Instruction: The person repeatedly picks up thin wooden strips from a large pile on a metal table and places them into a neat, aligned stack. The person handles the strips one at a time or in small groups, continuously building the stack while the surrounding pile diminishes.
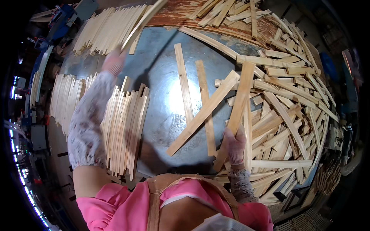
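Fingers of the right hand [235,144] clamp a wooden slat [237,111] near the table's [162,69] front edge, left hand [113,61] gripping another slat [142,21] aloft—best kept parallel to the stacked slats [125,127].

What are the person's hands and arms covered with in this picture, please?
Both hands wear light pinkish knitted work gloves: the left hand is blurred, the right hand shows a ribbed cuff. Over each forearm is a white sleeve cover with a small floral or lace pattern, gathered near the elbow. Above them are pink shirt sleeves.
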Action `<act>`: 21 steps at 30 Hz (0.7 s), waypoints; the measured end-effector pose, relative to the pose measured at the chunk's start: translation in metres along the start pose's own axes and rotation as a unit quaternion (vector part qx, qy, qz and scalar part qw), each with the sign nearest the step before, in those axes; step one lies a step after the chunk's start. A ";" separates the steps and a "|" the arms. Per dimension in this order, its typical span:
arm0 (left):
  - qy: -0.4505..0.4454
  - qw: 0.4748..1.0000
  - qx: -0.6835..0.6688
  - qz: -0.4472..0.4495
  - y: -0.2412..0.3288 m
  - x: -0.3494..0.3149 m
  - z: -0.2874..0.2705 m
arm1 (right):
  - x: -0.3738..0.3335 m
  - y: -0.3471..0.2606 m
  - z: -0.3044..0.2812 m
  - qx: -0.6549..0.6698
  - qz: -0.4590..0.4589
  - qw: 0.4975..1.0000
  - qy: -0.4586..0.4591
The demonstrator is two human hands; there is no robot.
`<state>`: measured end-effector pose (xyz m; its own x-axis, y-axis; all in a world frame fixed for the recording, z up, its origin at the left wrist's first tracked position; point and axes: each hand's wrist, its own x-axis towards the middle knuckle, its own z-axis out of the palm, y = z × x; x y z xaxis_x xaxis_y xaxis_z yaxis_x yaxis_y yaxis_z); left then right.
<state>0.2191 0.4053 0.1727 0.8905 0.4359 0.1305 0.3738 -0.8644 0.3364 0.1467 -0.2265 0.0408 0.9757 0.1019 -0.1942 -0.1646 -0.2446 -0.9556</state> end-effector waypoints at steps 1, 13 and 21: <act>0.028 0.998 -0.056 0.022 0.046 0.018 0.011 | 0.002 -0.003 0.004 0.006 0.015 1.000 -0.003; -0.250 0.966 -0.070 0.015 0.208 -0.349 0.165 | 0.012 -0.027 -0.005 0.191 0.182 0.964 -0.026; -0.277 0.920 -0.004 -0.278 0.111 -0.452 0.131 | 0.004 -0.023 0.045 0.206 0.116 0.965 -0.112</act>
<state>-0.1083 0.0795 0.0289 0.5587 0.6137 -0.5579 0.8115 -0.5434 0.2149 0.1482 -0.1773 0.0525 0.8574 0.3069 -0.4132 -0.4640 0.1134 -0.8786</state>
